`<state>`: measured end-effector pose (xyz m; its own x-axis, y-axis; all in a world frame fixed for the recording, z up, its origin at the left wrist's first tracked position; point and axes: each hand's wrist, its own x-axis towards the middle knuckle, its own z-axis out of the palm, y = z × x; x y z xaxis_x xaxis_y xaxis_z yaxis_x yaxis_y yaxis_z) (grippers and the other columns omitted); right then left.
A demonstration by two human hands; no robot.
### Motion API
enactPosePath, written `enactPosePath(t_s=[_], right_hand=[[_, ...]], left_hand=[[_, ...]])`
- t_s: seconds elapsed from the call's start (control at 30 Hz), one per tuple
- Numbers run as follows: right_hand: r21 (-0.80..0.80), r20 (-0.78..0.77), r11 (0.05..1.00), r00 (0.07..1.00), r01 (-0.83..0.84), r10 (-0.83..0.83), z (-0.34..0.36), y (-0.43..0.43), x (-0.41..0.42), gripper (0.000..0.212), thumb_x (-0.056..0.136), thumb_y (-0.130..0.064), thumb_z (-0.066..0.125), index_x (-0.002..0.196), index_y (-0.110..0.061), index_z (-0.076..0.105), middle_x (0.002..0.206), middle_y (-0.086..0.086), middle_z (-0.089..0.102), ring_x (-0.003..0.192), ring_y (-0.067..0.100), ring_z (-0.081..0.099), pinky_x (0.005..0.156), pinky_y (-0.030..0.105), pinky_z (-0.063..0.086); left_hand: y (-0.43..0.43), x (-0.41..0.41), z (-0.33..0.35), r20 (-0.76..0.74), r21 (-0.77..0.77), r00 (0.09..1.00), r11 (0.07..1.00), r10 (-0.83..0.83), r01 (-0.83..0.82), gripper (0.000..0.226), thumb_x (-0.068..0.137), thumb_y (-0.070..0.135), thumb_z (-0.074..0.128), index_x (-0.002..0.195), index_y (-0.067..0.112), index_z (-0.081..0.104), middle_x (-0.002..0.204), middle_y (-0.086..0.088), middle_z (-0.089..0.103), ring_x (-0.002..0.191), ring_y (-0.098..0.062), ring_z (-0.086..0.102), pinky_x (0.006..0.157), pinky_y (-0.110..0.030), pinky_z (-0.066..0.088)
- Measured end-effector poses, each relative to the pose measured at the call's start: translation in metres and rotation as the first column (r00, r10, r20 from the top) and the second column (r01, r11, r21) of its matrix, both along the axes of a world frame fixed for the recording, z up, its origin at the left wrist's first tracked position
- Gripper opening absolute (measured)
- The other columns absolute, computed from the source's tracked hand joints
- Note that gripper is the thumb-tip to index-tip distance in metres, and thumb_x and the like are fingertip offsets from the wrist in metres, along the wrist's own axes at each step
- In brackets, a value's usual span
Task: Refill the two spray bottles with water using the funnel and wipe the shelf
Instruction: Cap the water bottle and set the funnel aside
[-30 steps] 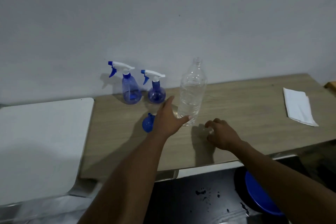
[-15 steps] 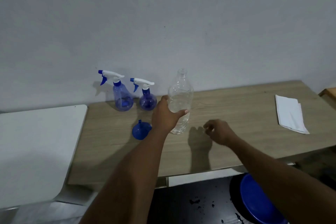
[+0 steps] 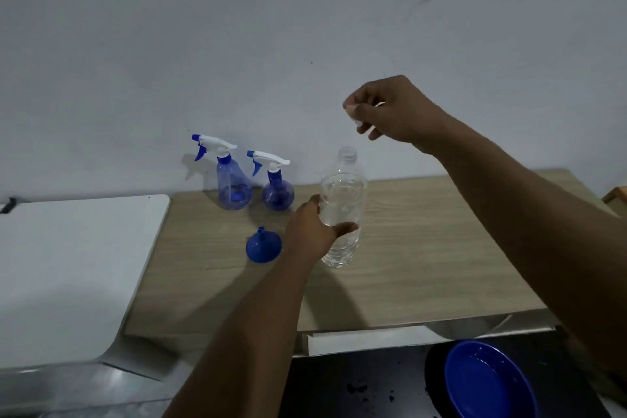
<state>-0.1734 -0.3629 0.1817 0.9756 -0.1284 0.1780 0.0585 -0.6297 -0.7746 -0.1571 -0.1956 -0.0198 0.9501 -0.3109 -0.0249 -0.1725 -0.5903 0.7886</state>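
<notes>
At the centre of the wood-grain shelf (image 3: 424,248), the left hand (image 3: 314,231) grips the clear plastic bottle (image 3: 344,200) at mid-height. One digit lies across the near face; the other fingers wrap behind and are hidden by the bottle. The bottle stands upright on the shelf, uncapped, with a ribbed lower wall. Its liquid level is hard to make out through the transparent wall.

The right hand (image 3: 390,108) hovers above and just right of the bottle mouth, apart from it. Its fingers are curled, and the tips pinch a small pale object (image 3: 349,109). This object is mostly covered, so its identity cannot be told.

Two translucent blue spray bottles stand side by side against the wall, left of the clear bottle:
- tall spray bottle (image 3: 232,183), conical body;
- round spray bottle (image 3: 277,192), bulbous body.

Both carry white trigger heads. The blue funnel (image 3: 263,246) rests on the shelf just beside the left wrist, spout end toward the spray bottles.

The right forearm covers the shelf's right end. A glossy blue bowl (image 3: 488,380) is cut off at the lower frame edge.
</notes>
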Motion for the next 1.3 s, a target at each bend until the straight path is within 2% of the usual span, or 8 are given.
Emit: enactPosePath(t_s=[0.17,0.33,0.47,0.53,0.67,0.9,1.07,1.3], right_hand=[[-0.512,0.025,0.855,0.993,-0.084,0.112,-0.015,0.019,-0.005,0.020,0.096,-0.022,0.063,0.112,-0.014,0.072,0.107,0.000,0.069,0.083,0.009,0.058,0.080,0.022,0.043],[-0.613,-0.034,0.784,0.994,-0.101,0.102,-0.037,0.021,-0.010,0.026,0.099,-0.025,0.060,0.120,-0.014,0.069,0.115,0.006,0.062,0.100,0.022,0.059,0.080,0.027,0.039],[-0.741,0.002,0.671,0.999,0.028,-0.039,-0.038,0.023,-0.006,0.048,0.093,-0.055,0.058,0.103,-0.008,0.066,0.100,0.007,0.066,0.093,0.027,0.062,0.077,0.035,0.044],[-0.768,0.023,0.636,0.996,0.070,-0.083,-0.041,0.025,-0.005,0.056,0.093,-0.062,0.053,0.102,-0.008,0.064,0.095,0.010,0.068,0.087,0.028,0.063,0.073,0.035,0.046],[-0.733,-0.086,0.675,0.996,-0.083,0.028,-0.039,0.019,-0.007,0.043,0.098,-0.049,0.054,0.117,-0.011,0.062,0.110,0.010,0.068,0.099,0.028,0.062,0.080,0.037,0.050],[-0.862,0.016,0.503,0.996,0.058,-0.087,-0.044,0.019,-0.004,0.060,0.097,-0.069,0.033,0.068,-0.016,0.038,0.066,-0.001,0.043,0.066,0.025,0.049,0.062,0.031,0.036],[-0.797,-0.031,0.603,0.999,-0.036,0.018,-0.052,0.007,-0.002,0.050,0.097,-0.069,0.030,0.087,-0.022,0.045,0.084,0.001,0.062,0.072,0.025,0.057,0.066,0.034,0.044],[-0.857,0.138,0.492,0.988,0.152,-0.064,-0.063,0.013,0.004,0.065,0.095,-0.071,0.035,0.060,-0.016,0.037,0.055,-0.001,0.039,0.053,0.025,0.044,0.054,0.026,0.029]], left_hand=[[0.001,-0.001,0.000,0.017,0.012,1.000,1.000,-0.026,0.026,0.076,0.059,0.065,0.082,0.119,0.029,0.054,0.109,0.005,0.069,0.099,-0.018,0.065,0.083,-0.033,0.053],[0.001,-0.001,-0.001,0.003,0.036,1.000,0.999,-0.031,0.031,0.079,0.059,0.068,0.079,0.122,0.029,0.052,0.112,0.006,0.067,0.101,-0.017,0.063,0.083,-0.032,0.052],[-0.001,-0.001,-0.001,0.010,0.042,0.999,0.999,-0.033,0.032,0.077,0.060,0.065,0.081,0.121,0.028,0.054,0.109,0.006,0.067,0.098,-0.017,0.063,0.081,-0.032,0.052],[-0.002,0.000,-0.001,0.012,0.055,0.999,0.998,-0.040,0.039,0.078,0.060,0.067,0.080,0.123,0.027,0.054,0.112,0.005,0.067,0.101,-0.018,0.063,0.084,-0.033,0.052],[0.001,0.000,-0.002,-0.013,0.033,1.000,0.999,-0.029,0.029,0.082,0.056,0.071,0.079,0.121,0.030,0.053,0.113,0.006,0.067,0.103,-0.018,0.063,0.088,-0.037,0.053],[-0.001,0.001,0.000,-0.042,0.016,0.998,0.999,-0.036,0.037,0.083,0.055,0.069,0.081,0.121,0.028,0.053,0.113,0.006,0.067,0.104,-0.019,0.064,0.089,-0.043,0.054],[0.001,0.003,-0.001,-0.044,-0.001,0.998,0.999,-0.047,0.047,0.081,0.057,0.065,0.083,0.122,0.026,0.054,0.117,0.003,0.066,0.107,-0.021,0.062,0.092,-0.043,0.053],[0.002,0.006,-0.002,-0.047,0.026,0.996,0.997,-0.074,0.075,0.080,0.058,0.065,0.082,0.122,0.028,0.053,0.119,0.004,0.065,0.107,-0.021,0.062,0.091,-0.043,0.054]])
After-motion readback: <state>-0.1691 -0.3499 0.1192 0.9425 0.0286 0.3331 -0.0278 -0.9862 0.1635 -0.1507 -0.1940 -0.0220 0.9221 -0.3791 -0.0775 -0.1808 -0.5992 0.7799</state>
